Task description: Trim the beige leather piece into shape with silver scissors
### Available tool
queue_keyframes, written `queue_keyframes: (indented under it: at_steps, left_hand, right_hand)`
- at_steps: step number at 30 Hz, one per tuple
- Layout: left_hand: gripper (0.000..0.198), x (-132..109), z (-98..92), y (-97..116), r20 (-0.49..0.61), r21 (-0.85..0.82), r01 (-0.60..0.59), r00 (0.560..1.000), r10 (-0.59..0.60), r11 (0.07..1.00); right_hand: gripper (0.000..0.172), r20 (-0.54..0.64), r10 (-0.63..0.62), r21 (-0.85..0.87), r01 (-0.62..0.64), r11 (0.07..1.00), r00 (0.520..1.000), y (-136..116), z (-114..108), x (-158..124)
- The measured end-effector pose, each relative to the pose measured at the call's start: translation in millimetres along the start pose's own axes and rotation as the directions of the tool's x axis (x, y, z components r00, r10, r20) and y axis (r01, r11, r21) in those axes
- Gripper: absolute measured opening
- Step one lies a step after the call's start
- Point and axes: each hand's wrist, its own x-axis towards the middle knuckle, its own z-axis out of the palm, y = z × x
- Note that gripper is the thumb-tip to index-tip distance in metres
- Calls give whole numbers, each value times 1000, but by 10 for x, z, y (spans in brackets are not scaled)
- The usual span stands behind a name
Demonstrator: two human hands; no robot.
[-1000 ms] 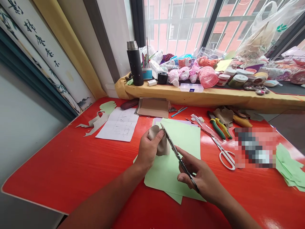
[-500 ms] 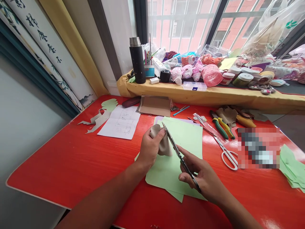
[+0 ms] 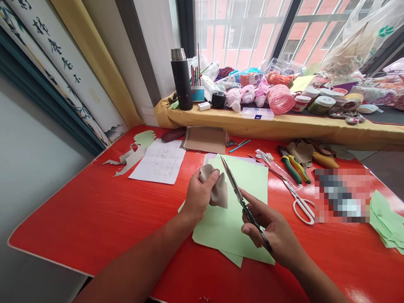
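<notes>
My left hand [image 3: 198, 194] pinches a small beige piece of felt [image 3: 217, 189] above a stack of light green paper sheets [image 3: 240, 202] on the red table [image 3: 94, 210]. My right hand [image 3: 271, 233] grips a pair of metal scissors [image 3: 241, 200] by the handles. The blades point up and to the left, their tips just right of the felt and apart from it.
White-handled scissors [image 3: 299, 204], green-handled pliers [image 3: 290, 168] and a ruler lie to the right. A white sheet with drawings [image 3: 159, 162], paper cut-outs [image 3: 132, 153] and brown card [image 3: 205, 139] lie behind. A black flask [image 3: 181, 80] and craft supplies crowd the yellow sill [image 3: 284, 124].
The scissors and my right hand have shifted slightly right, away from the felt. My left hand still holds the felt in the same place.
</notes>
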Motion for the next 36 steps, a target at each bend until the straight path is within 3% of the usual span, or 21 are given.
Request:
queue_keyframes:
  at_steps: [5, 12, 23, 36]
  left_hand:
    - [39, 12, -1, -4, -69, 58, 7, 998, -3, 998]
    - [41, 25, -5, -15, -22, -4, 15, 1000, -15, 1000]
    - [39, 21, -17, -8, 5, -8, 23, 1000, -23, 1000]
    - [42, 15, -8, 0, 20, -47, 52, 998, -52, 998]
  right_hand:
    - [95, 42, 4, 69, -7, 998, 999, -12, 12, 1]
    - [102, 33, 157, 114, -160, 981, 987, -158, 77, -20]
    - [97, 84, 81, 36, -84, 996, 993, -55, 49, -4]
    - [104, 103, 100, -16, -99, 995, 990, -69, 50, 4]
